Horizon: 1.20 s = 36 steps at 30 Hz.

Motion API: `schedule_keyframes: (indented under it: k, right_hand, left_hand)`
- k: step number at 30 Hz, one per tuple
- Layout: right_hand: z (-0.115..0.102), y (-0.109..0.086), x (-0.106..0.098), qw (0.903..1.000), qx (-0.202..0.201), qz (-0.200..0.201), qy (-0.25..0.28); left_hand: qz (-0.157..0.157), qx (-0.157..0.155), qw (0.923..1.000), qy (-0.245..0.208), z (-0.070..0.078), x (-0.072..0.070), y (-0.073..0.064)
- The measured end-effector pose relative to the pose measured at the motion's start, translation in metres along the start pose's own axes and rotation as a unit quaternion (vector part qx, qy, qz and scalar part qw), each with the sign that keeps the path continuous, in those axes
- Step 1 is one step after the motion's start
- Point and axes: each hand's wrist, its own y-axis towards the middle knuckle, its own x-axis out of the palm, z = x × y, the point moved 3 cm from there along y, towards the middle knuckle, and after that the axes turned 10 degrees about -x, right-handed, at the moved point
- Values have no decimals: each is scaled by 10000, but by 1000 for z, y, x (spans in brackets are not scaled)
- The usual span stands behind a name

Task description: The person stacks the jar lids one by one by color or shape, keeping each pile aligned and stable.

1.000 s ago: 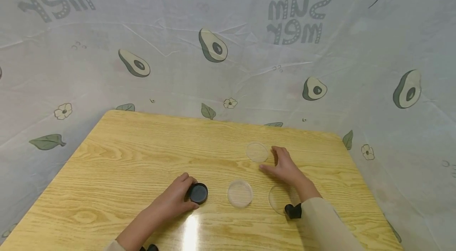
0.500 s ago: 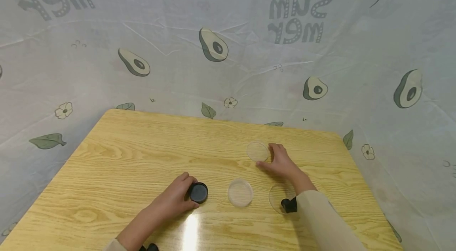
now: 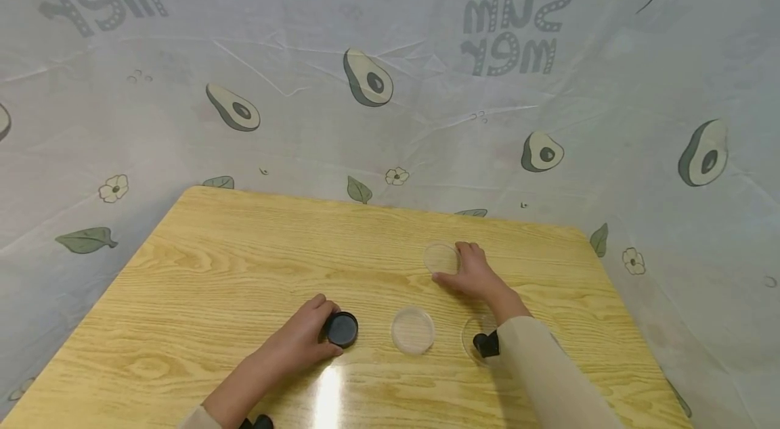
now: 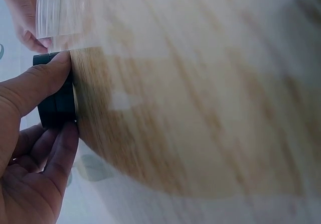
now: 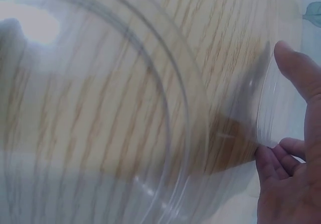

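Note:
In the head view my left hand (image 3: 307,334) grips a short black round container (image 3: 342,329), thumb on the near side and fingers on the far side. A seam runs around its side in the left wrist view, where the thumb (image 4: 47,76) lies on one side of it. My right hand (image 3: 478,275) holds a clear petri dish (image 3: 440,258) toward the table's back, thumb and fingertips at opposite parts of its rim. A second clear petri dish (image 3: 413,331) lies between the hands. A third one (image 3: 469,337) lies under the right forearm, partly hidden by the wrist camera.
The wood-grain table (image 3: 244,260) ends at a pale printed cloth (image 3: 292,145) hanging behind it and along the sides. A black wrist camera (image 3: 486,344) stands out from the right sleeve, above the third dish. Light glares on the table (image 3: 329,395) near the front.
My right hand has moved left and slightly away from me, from beside the far petri dish to around its rim. The left hand and the black container have stayed in place.

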Motion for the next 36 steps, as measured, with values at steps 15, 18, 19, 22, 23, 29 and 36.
schedule_keyframes:
  k: [15,18,19,22,23,29,36]
  right_hand:
    - [-3,4,4,9993,-71,75,-369]
    - [-2,4,4,9991,-81,71,-405]
    - [-2,4,4,9991,-71,66,-403]
    - [-1,5,4,9990,-82,82,-431]
    - [-1,5,4,9990,-84,94,-432]
    - [-2,3,4,9993,-57,126,-349]
    - [-5,0,2,9996,33,117,-247]
  left_hand:
    - [-57,-84,9999,-43,0,0,-1]
    - [-55,-88,9999,-38,0,0,0]
    - [-52,-84,9999,-35,0,0,0]
    - [-41,-73,10000,-30,-1,1,0]
    - [-38,-71,10000,-27,-1,1,0]
    - [-33,-58,10000,-31,-1,1,-1]
    - [4,-37,10000,-22,0,0,0]
